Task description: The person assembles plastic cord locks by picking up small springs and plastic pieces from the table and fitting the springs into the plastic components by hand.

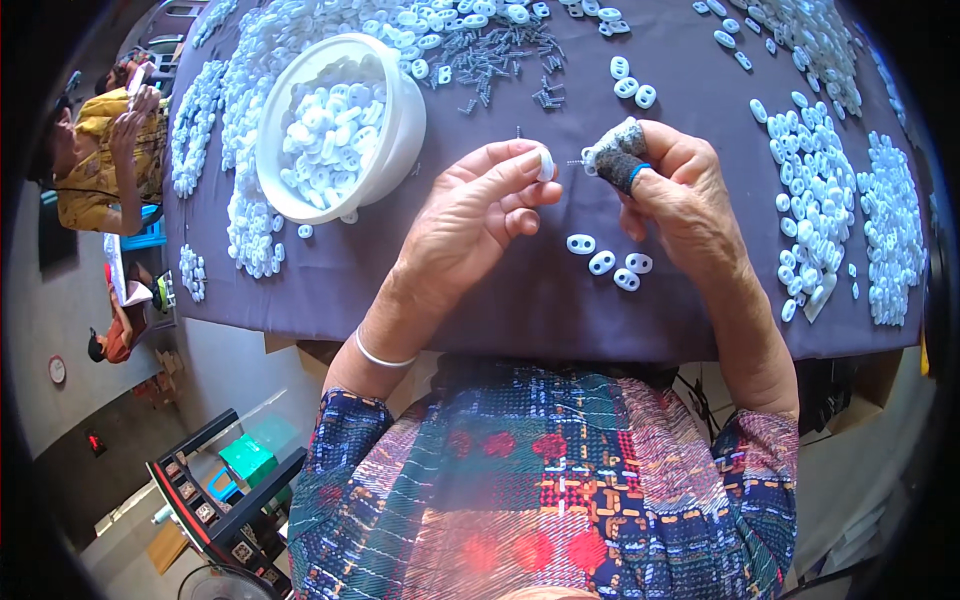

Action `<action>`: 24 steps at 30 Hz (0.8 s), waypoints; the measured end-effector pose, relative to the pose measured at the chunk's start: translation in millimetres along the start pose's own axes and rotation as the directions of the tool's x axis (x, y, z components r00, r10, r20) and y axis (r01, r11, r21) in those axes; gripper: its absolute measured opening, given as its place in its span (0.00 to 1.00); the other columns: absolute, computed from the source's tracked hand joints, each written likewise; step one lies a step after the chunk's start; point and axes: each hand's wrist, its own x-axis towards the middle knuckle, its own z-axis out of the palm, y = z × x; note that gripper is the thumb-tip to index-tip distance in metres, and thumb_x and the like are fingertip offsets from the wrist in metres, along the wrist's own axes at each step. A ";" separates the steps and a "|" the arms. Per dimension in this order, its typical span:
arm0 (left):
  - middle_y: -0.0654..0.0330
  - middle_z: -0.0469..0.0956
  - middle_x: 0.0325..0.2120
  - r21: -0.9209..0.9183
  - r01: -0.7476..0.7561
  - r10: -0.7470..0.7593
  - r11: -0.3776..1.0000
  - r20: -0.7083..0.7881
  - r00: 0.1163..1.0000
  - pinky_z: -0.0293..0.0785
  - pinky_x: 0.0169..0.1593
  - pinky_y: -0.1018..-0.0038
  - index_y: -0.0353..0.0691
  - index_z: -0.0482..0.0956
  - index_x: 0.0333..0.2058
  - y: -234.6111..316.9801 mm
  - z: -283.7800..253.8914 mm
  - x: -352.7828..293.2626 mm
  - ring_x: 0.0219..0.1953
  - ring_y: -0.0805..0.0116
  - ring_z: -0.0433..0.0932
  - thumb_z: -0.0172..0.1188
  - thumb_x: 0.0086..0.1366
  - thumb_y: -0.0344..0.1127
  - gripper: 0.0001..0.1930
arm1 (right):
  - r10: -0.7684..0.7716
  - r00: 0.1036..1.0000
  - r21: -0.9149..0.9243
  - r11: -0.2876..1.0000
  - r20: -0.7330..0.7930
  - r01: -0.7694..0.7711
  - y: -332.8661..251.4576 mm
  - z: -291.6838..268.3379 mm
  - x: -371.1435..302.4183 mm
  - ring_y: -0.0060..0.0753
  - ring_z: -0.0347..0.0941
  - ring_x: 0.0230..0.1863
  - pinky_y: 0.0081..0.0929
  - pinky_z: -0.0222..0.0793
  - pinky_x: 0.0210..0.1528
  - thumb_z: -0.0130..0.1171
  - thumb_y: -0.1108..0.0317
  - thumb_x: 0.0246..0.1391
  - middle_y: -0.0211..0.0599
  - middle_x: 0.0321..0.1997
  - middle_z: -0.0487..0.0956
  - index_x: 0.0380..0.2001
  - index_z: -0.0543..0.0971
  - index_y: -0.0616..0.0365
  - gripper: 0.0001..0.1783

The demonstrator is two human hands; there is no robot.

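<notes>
My left hand (475, 205) pinches a small white oval plastic piece (546, 165) between thumb and fingertips, above the middle of the cloth-covered table. Just across from it, my right hand (675, 180) grips a small metal screw (575, 162), its threaded end pointing left toward the white piece. The two are slightly apart. Worn dark and grey covers (618, 160) wrap the right thumb and finger, hiding the screw's head. On the cloth below the hands lie several loose white two-hole ovals (601, 262). A few more ovals (626, 88) rest beyond my right hand.
A white tub (408, 120) full of white pieces stands left of my left hand. Loose screws (485, 55) are heaped at the far middle. Piles of white ovals (815, 190) cover the right side and the far left (250, 120). Other people (110, 165) sit at the left.
</notes>
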 end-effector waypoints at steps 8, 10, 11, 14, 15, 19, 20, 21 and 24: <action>0.60 0.77 0.33 0.138 -0.062 0.073 0.988 -0.079 0.994 0.74 0.28 0.82 0.36 0.74 0.40 -9.4 11.7 2.6 0.37 0.68 0.79 0.59 0.60 0.34 0.11 | 0.033 0.999 -0.041 0.999 -0.012 -0.034 -3.3 -1.8 0.8 0.13 0.65 0.14 0.11 0.60 0.15 0.50 0.73 0.49 0.27 0.22 0.73 0.31 0.76 0.64 0.07; 0.59 0.78 0.33 0.151 -0.083 0.093 0.985 -0.059 0.994 0.74 0.28 0.81 0.35 0.74 0.40 -10.2 11.9 2.6 0.37 0.67 0.79 0.59 0.60 0.33 0.11 | 0.050 0.999 -0.068 0.996 -0.011 -0.051 -2.0 -3.0 0.9 0.13 0.65 0.14 0.11 0.59 0.15 0.51 0.73 0.49 0.27 0.22 0.74 0.30 0.76 0.64 0.07; 0.59 0.78 0.33 0.149 -0.082 0.092 0.985 -0.060 0.994 0.74 0.28 0.81 0.35 0.74 0.40 -10.7 11.8 2.8 0.37 0.67 0.79 0.59 0.60 0.33 0.11 | 0.052 0.999 -0.068 0.996 -0.011 -0.053 -2.0 -2.8 1.2 0.13 0.65 0.14 0.11 0.59 0.15 0.51 0.73 0.49 0.27 0.22 0.74 0.30 0.76 0.64 0.07; 0.58 0.78 0.32 0.188 -0.125 0.137 0.974 -0.051 0.989 0.74 0.27 0.81 0.34 0.74 0.39 -11.6 12.3 0.8 0.35 0.67 0.80 0.59 0.60 0.32 0.11 | 0.053 0.998 -0.095 0.994 -0.018 -0.054 -3.0 -1.2 0.7 0.12 0.65 0.14 0.11 0.59 0.15 0.51 0.73 0.49 0.27 0.22 0.73 0.30 0.76 0.63 0.07; 0.58 0.78 0.32 0.227 -0.137 0.154 0.964 -0.059 0.986 0.74 0.27 0.81 0.33 0.75 0.38 -11.3 13.1 -0.9 0.35 0.67 0.80 0.60 0.59 0.32 0.11 | 0.054 0.998 -0.100 0.994 -0.015 -0.055 -3.4 -0.7 0.2 0.12 0.64 0.14 0.12 0.58 0.15 0.51 0.74 0.49 0.26 0.22 0.73 0.30 0.76 0.63 0.07; 0.57 0.78 0.31 0.312 -0.144 0.178 0.939 -0.083 0.981 0.73 0.27 0.81 0.33 0.76 0.38 -12.1 12.4 -1.2 0.33 0.68 0.80 0.60 0.59 0.32 0.11 | 0.065 0.998 -0.156 0.986 -0.002 -0.065 0.0 -1.9 1.5 0.11 0.63 0.14 0.11 0.57 0.16 0.51 0.75 0.49 0.25 0.22 0.73 0.30 0.76 0.63 0.06; 0.57 0.78 0.31 0.312 -0.144 0.178 0.939 -0.082 0.981 0.73 0.27 0.81 0.33 0.76 0.38 -12.6 12.7 -2.0 0.33 0.68 0.80 0.60 0.59 0.32 0.11 | 0.066 0.998 -0.157 0.986 -0.003 -0.065 0.0 -1.7 0.7 0.11 0.63 0.14 0.11 0.57 0.16 0.51 0.75 0.49 0.25 0.22 0.73 0.30 0.76 0.63 0.06; 0.57 0.79 0.31 0.318 -0.149 0.183 0.936 -0.083 0.980 0.73 0.27 0.81 0.32 0.76 0.38 -12.9 13.3 -2.5 0.32 0.68 0.80 0.60 0.59 0.32 0.11 | 0.072 0.997 -0.151 0.986 -0.003 -0.072 0.0 -1.6 0.0 0.11 0.63 0.14 0.11 0.57 0.16 0.51 0.75 0.49 0.25 0.22 0.73 0.30 0.76 0.63 0.06; 0.57 0.79 0.31 0.341 -0.163 0.203 0.926 -0.086 0.975 0.73 0.27 0.81 0.32 0.76 0.37 -13.3 12.5 -2.6 0.32 0.68 0.80 0.60 0.59 0.32 0.11 | 0.079 0.997 -0.172 0.982 -0.001 -0.078 -1.8 -0.8 0.7 0.10 0.62 0.16 0.13 0.58 0.17 0.51 0.73 0.47 0.24 0.21 0.73 0.29 0.76 0.62 0.07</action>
